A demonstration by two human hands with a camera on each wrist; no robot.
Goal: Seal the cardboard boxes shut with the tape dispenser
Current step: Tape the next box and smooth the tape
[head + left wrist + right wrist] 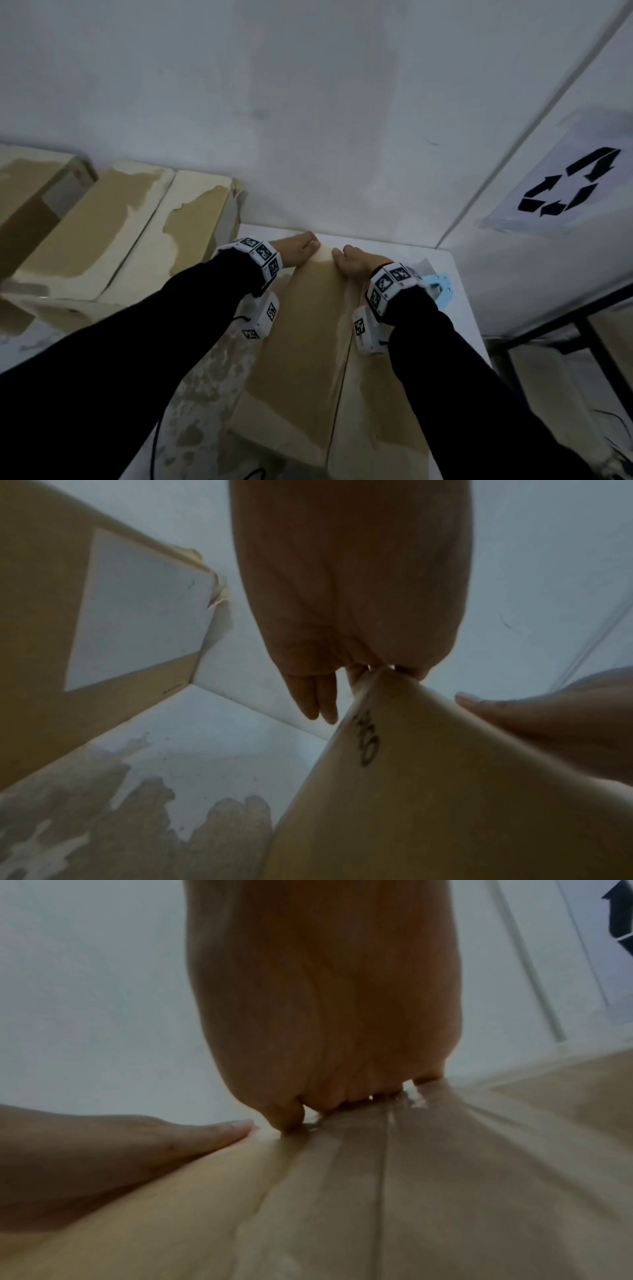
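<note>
A brown cardboard box (308, 342) lies lengthwise on the white table (462, 329), its top flaps down and meeting at a seam right of centre. Both hands are at its far end. My left hand (303, 246) holds the far left corner, fingers (318, 704) hanging over the edge and thumb on top. My right hand (347, 262) grips the far edge at the seam, fingers (342, 1099) curled over it. A glossy strip of tape (390, 1150) runs along the seam. The blue tape dispenser (442, 291) lies on the table behind my right wrist.
Two worn cardboard boxes (102, 233) (195, 226) and an open one (30, 198) stand to the left. A white wall is close behind the table. A recycling sign (575, 185) hangs on the right wall above a black frame (582, 329).
</note>
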